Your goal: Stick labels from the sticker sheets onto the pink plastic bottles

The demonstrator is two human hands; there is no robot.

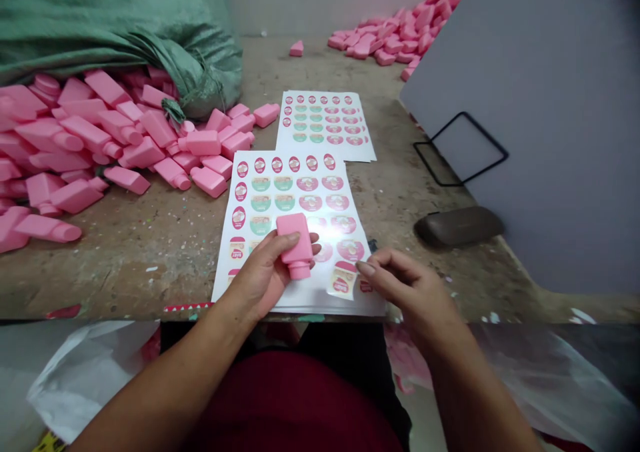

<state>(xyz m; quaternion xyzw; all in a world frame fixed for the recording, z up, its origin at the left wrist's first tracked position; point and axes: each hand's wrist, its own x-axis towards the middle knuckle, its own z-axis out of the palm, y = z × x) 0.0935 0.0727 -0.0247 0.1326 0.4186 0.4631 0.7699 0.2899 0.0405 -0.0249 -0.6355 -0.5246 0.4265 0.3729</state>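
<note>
My left hand (273, 265) is wrapped round a small pink plastic bottle (294, 239), its neck pointing towards me. Between the thumb and finger of my right hand (400, 279) is the corner of a label sticker (343, 280) with a pink top and a cream lower part. The sticker is over the lower right of a sheet of stickers (295, 300), which lies on a stack at the table's front edge. Rows of oval and rounded pink and green stickers show on that sheet. The bottle covers some of them.
Many pink bottles (143, 152) spill from a green sack (200, 45) at the left. Another sticker sheet stack (325, 149) lies behind. At the right are a brown case (457, 227), a black wire frame (463, 149) and a grey panel (560, 139). A bottle pile (395, 35) lies at the back.
</note>
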